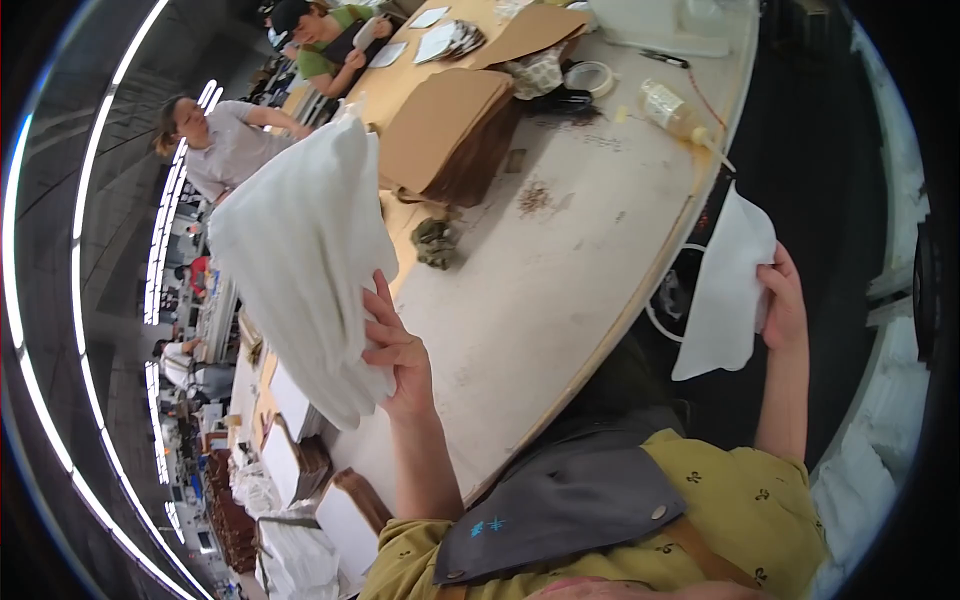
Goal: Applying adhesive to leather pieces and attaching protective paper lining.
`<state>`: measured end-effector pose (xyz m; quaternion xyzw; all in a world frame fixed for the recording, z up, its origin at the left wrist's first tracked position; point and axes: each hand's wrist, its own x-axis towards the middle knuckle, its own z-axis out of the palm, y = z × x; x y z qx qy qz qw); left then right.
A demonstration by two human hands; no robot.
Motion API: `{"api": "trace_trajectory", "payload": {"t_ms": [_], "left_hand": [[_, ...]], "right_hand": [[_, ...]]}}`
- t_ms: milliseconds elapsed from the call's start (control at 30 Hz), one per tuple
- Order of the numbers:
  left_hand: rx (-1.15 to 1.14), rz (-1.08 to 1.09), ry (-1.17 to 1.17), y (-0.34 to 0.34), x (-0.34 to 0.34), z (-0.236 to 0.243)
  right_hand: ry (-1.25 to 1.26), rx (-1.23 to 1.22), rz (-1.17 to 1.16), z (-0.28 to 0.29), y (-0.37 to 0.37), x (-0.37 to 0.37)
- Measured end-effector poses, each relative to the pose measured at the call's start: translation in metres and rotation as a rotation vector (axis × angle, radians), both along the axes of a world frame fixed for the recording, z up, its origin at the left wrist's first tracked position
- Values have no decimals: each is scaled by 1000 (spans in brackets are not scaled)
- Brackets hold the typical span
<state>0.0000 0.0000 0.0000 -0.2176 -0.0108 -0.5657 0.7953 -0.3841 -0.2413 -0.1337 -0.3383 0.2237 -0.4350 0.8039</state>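
Note:
A thick stack of soft white padding sheets (305, 250) is raised over the left part of the table. My left hand (398, 355) grips its near right edge, fingers spread along the layers. Out past the table's right edge, my right hand (783, 300) pinches a single white padding sheet (728, 285), which hangs tilted with a pointed top. The thumb of that hand is partly hidden by the sheet. Below the stack's right side, a small crumpled olive-green bundle (434, 243) lies on the table.
The pale worktable (560, 310) holds a tall pile of brown pieces (445, 135), a tape roll (589, 79), a plastic bottle with a nozzle (680, 115) and a black pen (664, 59). Two people (225, 145) (335, 45) work across the table. White padding (870, 480) is heaped at right.

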Motion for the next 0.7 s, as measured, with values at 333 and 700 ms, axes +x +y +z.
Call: {"api": "trace_trajectory", "payload": {"t_ms": [333,700], "left_hand": [[757,108,-730,-106,-40,-57],[864,-8,-829,-146,-65,-116]], "right_hand": [[88,17,-118,4,-8,-5],[92,-40,-71,0,-8,1]]}}
